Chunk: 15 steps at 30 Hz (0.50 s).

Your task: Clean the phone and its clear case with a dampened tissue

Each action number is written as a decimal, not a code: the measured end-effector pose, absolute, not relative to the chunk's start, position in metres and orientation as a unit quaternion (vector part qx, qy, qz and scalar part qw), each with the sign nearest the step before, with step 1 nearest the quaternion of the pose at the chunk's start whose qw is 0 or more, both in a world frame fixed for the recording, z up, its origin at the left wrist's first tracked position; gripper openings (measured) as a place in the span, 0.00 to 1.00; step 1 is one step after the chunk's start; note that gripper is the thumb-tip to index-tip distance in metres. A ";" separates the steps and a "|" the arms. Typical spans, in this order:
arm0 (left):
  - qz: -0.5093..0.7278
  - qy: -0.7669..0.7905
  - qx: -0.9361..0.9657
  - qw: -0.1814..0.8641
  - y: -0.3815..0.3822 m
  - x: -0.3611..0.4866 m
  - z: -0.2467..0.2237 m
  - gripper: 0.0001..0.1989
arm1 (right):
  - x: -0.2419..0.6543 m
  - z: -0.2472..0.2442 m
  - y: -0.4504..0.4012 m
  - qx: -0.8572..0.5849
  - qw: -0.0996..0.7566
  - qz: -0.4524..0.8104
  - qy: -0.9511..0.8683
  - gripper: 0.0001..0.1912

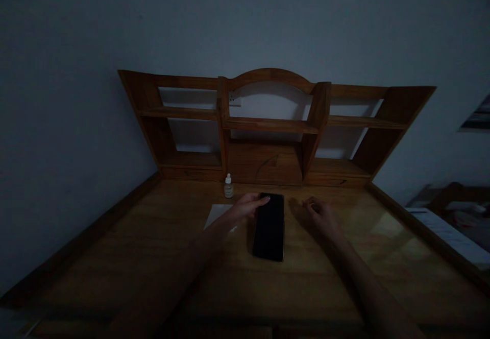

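While the left hand (247, 208) grasps the black, flat, rectangular phone (269, 233) by its upper left edge, on or just above the brown wooden tabletop (310, 288), the right hand (324, 219) curls its fingers nearby — holding something or not, I cannot tell — so a firm, level grip is advisable

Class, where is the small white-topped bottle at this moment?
In the head view, the bottle stands upright on the desk, left of the middle, in front of the wooden shelf, beyond the left hand and the white paper.
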<state>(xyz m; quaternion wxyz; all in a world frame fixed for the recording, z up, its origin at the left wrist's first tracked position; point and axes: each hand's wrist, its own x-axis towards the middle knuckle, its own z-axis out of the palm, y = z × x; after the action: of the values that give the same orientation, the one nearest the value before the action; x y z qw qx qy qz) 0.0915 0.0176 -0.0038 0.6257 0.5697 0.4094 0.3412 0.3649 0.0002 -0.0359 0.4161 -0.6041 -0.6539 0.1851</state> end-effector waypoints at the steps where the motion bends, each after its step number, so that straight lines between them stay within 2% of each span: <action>1: 0.349 0.416 0.553 0.631 0.018 0.096 -0.009 0.24 | 0.365 -0.035 0.000 -0.606 0.414 0.183 -0.655 0.18; 8: 0.439 0.448 0.431 0.649 0.018 0.112 -0.033 0.25 | 0.355 -0.029 -0.005 -0.576 0.457 0.231 -0.637 0.20; 15: 0.493 0.432 0.435 0.617 0.012 0.113 -0.036 0.24 | 0.325 -0.008 0.002 -0.543 0.464 0.326 -0.619 0.25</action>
<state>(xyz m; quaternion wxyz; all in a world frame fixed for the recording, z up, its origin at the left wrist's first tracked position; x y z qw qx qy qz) 0.1128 0.0121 -0.0364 0.6173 0.4351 0.4320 0.4929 0.3254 0.0020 -0.0084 0.4641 -0.5431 -0.6192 0.3261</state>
